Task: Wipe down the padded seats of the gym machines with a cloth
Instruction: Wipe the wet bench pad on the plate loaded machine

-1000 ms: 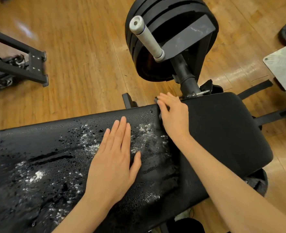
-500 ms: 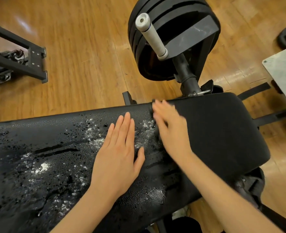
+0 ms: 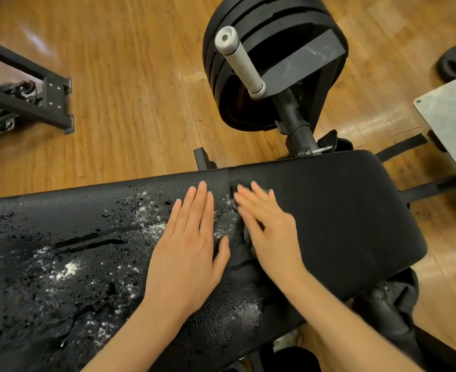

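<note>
At the far left, on the wooden floor [image 3: 141, 76], stands the black steel foot of another machine [image 3: 47, 103], well apart from the bench. The padded seat [image 3: 355, 210] is a long black pad whose long axis runs left to right across the view, tilted a little so that its right end lies farther away than its left; the right end is rounded. The left half of the pad is wet with beads of liquid and flecks of white foam [image 3: 68, 268], with a dark streak running lengthwise along it, while the right half looks dry and matt. The left hand [image 3: 192, 245] lies flat on the wet part near the middle of the bench, fingers straight and close together, pointing toward the far edge, thumb spread out to the right; it holds nothing. Just beside it, the right hand [image 3: 269, 229] is blurred; its fingers are stretched out toward the far edge and press down on a dark cloth [image 3: 248, 234], of which only small bits show at the fingertips and along the thumb side. The cloth sits where the wet part meets the dry part, nearer the far edge than the near one. Beyond the far edge, a stack of black weight plates [image 3: 269, 30] hangs on a post with a grey sleeve [image 3: 238, 61]. At the right edge of the view lies a pale metal plate [image 3: 452, 116].
</note>
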`<state>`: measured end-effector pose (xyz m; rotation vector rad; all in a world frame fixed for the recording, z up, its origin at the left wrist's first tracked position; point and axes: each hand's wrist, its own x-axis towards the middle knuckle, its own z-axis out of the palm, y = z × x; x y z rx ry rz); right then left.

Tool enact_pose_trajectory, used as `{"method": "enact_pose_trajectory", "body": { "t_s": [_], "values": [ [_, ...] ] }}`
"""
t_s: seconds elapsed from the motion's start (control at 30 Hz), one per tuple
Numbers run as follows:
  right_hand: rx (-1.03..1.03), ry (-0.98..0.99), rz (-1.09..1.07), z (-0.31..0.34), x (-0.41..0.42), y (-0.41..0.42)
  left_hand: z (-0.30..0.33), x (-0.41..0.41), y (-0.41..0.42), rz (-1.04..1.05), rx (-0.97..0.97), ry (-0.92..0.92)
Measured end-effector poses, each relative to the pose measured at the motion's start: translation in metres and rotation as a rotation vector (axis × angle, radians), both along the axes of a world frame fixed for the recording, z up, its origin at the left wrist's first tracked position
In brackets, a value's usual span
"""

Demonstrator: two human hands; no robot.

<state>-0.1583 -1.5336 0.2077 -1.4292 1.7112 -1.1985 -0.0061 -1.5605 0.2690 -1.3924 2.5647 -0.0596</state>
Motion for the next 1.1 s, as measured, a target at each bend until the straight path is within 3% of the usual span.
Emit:
{"method": "enact_pose_trajectory", "body": {
  "t_s": [0.17,0.33,0.53,0.7,0.9,1.1],
  "values": [
    [0.128,0.015,-0.039,-0.002,-0.011,-0.084,-0.001,-0.001,-0.001,-0.007,-0.006,-0.016],
    [0.038,-0.016,0.026,-0.002,-0.015,0.027,-0.002,0.001,0.001,-0.004,-0.002,0.004],
    [0.063,0.001,-0.165,-0.008,-0.010,-0.047,-0.002,0.001,0.000,0.003,-0.016,-0.003],
    [-0.026,-0.008,-0.073,0.012,0.018,0.061,-0.001,0.001,0.001,0.006,0.001,0.020],
    [0.008,0.016,-0.238,0.003,-0.001,-0.046,0.000,-0.001,0.000,0.000,-0.009,-0.010],
    [0.041,-0.018,-0.112,0.023,0.006,0.045,0.001,0.001,0.002,0.011,0.007,0.005]
  ]
}}
